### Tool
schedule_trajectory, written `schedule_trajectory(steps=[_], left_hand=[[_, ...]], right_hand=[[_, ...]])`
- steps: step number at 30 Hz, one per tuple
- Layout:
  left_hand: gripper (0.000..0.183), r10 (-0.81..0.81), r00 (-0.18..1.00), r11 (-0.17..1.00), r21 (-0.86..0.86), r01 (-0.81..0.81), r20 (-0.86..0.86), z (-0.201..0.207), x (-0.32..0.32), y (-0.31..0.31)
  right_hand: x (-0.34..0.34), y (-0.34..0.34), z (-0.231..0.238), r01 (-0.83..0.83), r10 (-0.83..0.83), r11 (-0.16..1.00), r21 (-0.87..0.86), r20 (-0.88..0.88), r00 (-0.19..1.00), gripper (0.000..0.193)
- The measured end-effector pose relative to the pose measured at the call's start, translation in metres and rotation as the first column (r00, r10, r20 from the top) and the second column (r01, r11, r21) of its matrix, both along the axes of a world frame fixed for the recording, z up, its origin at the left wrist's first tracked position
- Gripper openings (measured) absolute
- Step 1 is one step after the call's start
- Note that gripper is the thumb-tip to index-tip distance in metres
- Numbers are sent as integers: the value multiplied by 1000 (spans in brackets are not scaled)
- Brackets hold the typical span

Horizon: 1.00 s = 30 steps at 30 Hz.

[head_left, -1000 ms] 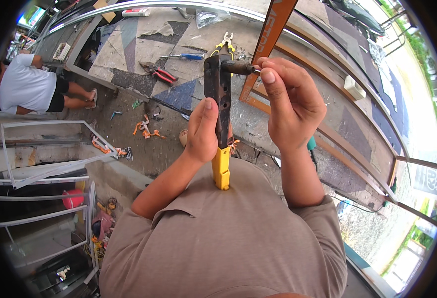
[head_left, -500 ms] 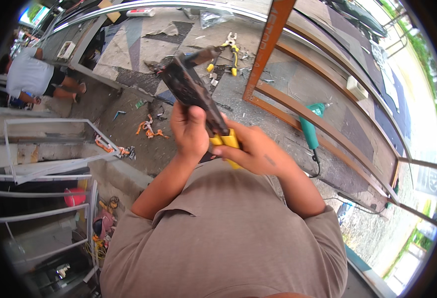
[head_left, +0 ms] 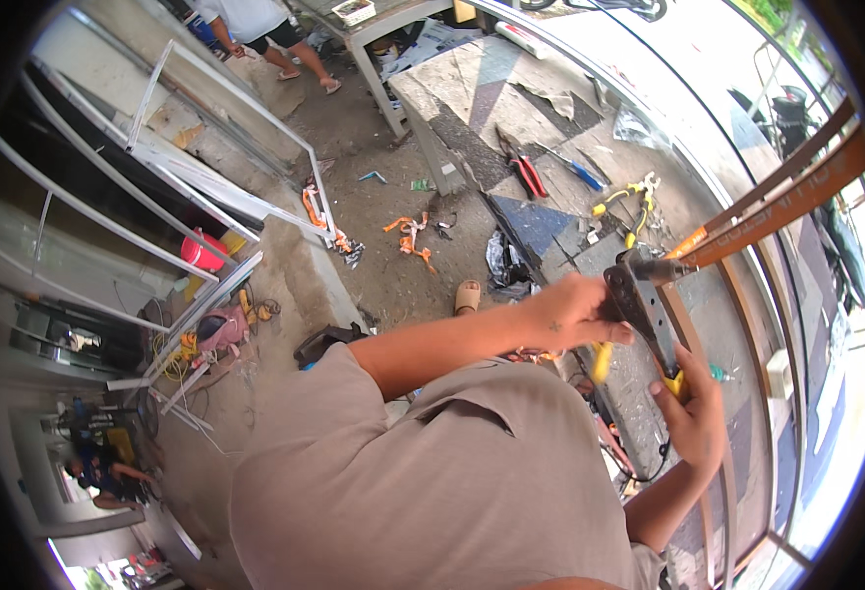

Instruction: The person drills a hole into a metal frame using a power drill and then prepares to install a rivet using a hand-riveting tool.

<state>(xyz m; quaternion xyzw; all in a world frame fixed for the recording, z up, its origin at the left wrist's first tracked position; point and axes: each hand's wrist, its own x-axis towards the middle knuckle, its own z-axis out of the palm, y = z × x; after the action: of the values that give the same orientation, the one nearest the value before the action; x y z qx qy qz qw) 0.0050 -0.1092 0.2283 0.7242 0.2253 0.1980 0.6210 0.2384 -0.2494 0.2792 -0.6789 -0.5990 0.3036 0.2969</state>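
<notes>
A lever tool (head_left: 639, 295) with a dark metal head and yellow grips is being held in front of the torso, toward its right side, above the edge of the workbench (head_left: 452, 93). Its upper part is being gripped by the left hand (head_left: 580, 313), fingers curled closed beside the head; exact finger contact is being hidden by the hand itself. One yellow grip (head_left: 602, 362) is being seen just below that hand, blurred. The other yellow grip is being clasped by the right hand (head_left: 693, 408), thumb and fingers closed on it. The tool's nose is being pointed toward the orange-brown frame (head_left: 796, 211); whether contact is being made cannot be told.

On the bench, red-handled pliers (head_left: 526, 177), a blue-handled screwdriver (head_left: 585, 177) and yellow-and-black pliers (head_left: 639, 206) are lying beyond the hands, untouched. Orange scraps (head_left: 411, 241) are lying on the floor, and a red bucket (head_left: 204, 251) is standing farther left. A person in a white shirt (head_left: 246, 15) is being partly cut off by the upper edge.
</notes>
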Motion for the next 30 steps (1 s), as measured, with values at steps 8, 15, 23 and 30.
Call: schedule_trajectory(steps=[8,15,23,30], left_hand=[[52,-51,950,861,-469,199,309,-35,3,-41],[55,-161,868,986,-118,119,-470,-192,-116,-26],[51,-182,545,286,-574,-767,-818,-345,-275,-185],[48,82,329,528,-239,-815,-941,-330,-322,-185]], right_hand=[[-54,14,-31,74,-60,997,-33,319,946,111],[-48,3,-129,-28,30,996,-79,23,999,79],[-43,12,-144,-47,26,986,-159,-137,990,79],[-54,27,-136,-146,129,971,-191,-96,987,77]])
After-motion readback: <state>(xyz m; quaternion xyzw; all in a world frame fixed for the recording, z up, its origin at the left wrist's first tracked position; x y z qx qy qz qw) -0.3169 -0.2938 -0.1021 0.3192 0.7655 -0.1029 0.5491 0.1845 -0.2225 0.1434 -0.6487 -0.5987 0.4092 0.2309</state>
